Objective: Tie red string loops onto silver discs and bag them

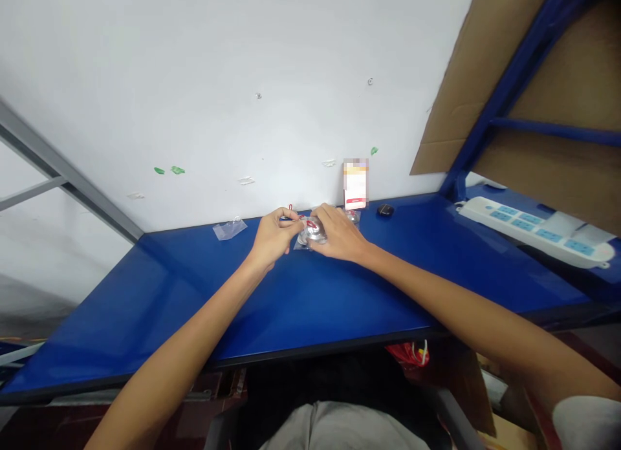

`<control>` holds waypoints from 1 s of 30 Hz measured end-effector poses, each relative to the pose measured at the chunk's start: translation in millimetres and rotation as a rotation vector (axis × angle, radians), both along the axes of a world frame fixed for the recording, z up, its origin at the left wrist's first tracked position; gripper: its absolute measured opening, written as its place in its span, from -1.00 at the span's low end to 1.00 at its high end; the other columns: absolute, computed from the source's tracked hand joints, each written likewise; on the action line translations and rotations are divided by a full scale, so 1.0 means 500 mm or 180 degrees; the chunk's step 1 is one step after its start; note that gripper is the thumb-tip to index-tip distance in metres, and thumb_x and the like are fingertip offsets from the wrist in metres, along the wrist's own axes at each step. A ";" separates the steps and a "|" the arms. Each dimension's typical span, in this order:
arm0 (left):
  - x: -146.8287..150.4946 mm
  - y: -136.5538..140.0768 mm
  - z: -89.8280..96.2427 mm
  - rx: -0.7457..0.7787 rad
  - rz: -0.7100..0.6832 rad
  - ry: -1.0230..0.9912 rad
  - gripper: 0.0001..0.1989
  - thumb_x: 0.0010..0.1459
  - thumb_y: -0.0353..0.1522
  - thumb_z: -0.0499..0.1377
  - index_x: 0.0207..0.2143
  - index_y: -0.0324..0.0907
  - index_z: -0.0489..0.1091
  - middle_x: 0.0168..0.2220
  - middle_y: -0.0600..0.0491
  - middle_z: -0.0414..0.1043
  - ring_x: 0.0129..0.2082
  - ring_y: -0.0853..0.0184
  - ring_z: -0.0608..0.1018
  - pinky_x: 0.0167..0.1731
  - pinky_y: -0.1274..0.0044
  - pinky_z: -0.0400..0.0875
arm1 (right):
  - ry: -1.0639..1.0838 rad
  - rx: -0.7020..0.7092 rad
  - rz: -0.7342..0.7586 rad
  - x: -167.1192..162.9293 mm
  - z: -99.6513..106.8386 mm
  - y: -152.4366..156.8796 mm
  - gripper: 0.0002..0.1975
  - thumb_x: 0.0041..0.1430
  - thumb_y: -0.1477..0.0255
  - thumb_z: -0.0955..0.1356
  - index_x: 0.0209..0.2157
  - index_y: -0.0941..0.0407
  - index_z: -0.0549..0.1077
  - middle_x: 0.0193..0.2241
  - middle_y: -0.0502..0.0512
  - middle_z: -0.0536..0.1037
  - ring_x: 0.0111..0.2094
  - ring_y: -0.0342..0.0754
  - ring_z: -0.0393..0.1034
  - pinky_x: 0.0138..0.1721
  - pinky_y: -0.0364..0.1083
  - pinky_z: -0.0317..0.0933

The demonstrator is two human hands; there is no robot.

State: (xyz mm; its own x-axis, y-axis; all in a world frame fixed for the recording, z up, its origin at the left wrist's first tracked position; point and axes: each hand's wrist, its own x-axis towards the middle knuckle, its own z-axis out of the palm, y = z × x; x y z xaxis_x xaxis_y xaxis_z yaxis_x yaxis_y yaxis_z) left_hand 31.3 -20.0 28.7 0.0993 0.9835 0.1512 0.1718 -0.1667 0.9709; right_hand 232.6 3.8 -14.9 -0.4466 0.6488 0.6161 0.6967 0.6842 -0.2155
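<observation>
Near the back of the blue table, a clear plastic bag (305,241) holds a shiny silver rounded object (314,229) with a red cord or mark on it. My right hand (339,233) curls around the bag from the right, fingers closed on it. From the left, my left hand (274,238) pinches at the bag's edge with thumb and fingertips; the exact grip is partly hidden. A small red loop (290,207) pokes up behind the left fingers. Another small plastic packet (353,216) shows just beyond the right hand.
An empty-looking clear bag (230,229) lies left of my hands. A lit phone (356,185) leans against the white wall. To its right is a small black object (385,210). A white power strip (533,230) sits at far right by the blue frame (504,55).
</observation>
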 end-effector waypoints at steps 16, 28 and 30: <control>-0.042 -0.009 0.024 0.1619 0.0403 0.1109 -0.85 0.38 -0.25 0.21 -0.05 -0.06 0.39 -0.24 0.07 0.67 -0.62 0.41 0.39 -0.45 0.50 0.25 | 0.1337 -0.1224 0.0541 -0.005 -0.005 0.011 -0.70 0.20 0.26 0.44 -0.12 0.00 0.32 -0.33 -0.04 0.44 -0.38 -0.02 0.30 -0.32 -0.06 0.17; -0.131 0.217 -0.144 0.1955 -0.0512 0.2924 -0.52 0.38 -0.46 0.03 0.30 -0.19 0.40 0.36 -0.21 0.39 0.36 0.04 0.40 0.40 0.13 0.21 | 0.0992 -0.0993 0.0871 -0.021 -0.007 -0.010 -0.70 0.16 0.33 0.45 -0.10 0.02 0.36 -0.16 0.05 0.50 -0.22 0.04 0.38 -0.17 -0.01 0.25; -0.130 0.224 -0.150 0.1880 -0.0539 0.3015 -0.55 0.36 -0.47 0.04 0.24 -0.17 0.44 0.26 -0.20 0.47 0.27 0.04 0.46 0.34 0.15 0.29 | 0.0824 -0.0828 0.0879 -0.021 -0.006 -0.013 -0.70 0.17 0.34 0.45 -0.09 0.03 0.36 -0.10 0.09 0.51 -0.17 0.07 0.41 -0.12 0.01 0.26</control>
State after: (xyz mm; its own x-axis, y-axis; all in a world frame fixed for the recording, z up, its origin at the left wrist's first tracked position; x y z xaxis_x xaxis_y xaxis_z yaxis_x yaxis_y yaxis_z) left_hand -33.8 92.1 -46.4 0.5463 0.7459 0.3810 0.7288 -0.6475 0.2227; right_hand 222.2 -2.6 -17.9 -0.4775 0.6750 0.5624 0.3965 0.7368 -0.5476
